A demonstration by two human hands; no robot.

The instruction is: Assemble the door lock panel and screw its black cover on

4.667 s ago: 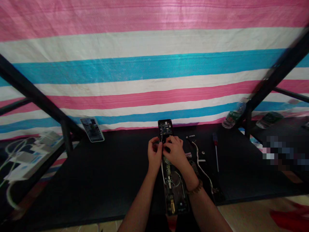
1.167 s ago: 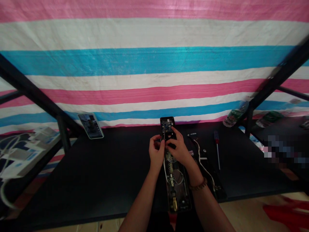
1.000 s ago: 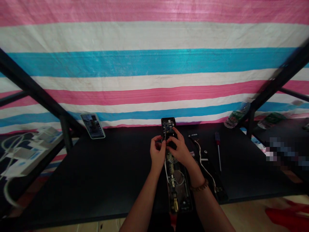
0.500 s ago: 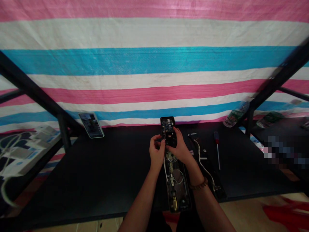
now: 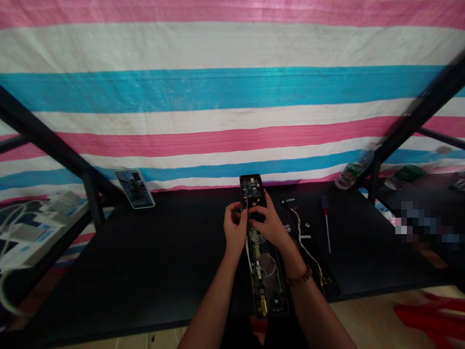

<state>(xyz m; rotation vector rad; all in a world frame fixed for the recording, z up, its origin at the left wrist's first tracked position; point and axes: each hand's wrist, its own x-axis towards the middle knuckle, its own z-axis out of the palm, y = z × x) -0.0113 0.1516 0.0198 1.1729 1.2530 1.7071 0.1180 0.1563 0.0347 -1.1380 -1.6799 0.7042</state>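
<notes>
A long, opened black housing [image 5: 279, 291], like an electronic door lock, lies lengthwise in front of me. Its far end holds a circuit board [image 5: 252, 186]; brass-coloured and silver mechanical parts [image 5: 257, 269] fill the near half. A thin white wire [image 5: 248, 252] runs down its left side. At the housing's left edge, below the board, my left hand [image 5: 236, 228] is closed in a pinch. My right hand [image 5: 268, 220] rests over the right edge, thumb and forefinger pinched close to my left fingertips. What lies between the fingertips is too small to make out.
Right of the housing lies a black cover [image 5: 312, 247] with a white cable [image 5: 308, 252], then a screwdriver [image 5: 326, 211]. A plastic bottle [image 5: 348, 175] leans at the back right. A phone [image 5: 135, 189] stands back left, beyond it a power strip [image 5: 32, 242]. Striped sheeting [image 5: 232, 87] hangs behind.
My right forefinger has come down from the circuit board and curled toward the thumb. My left hand keeps its pinch at the same spot. The view has shifted slightly.
</notes>
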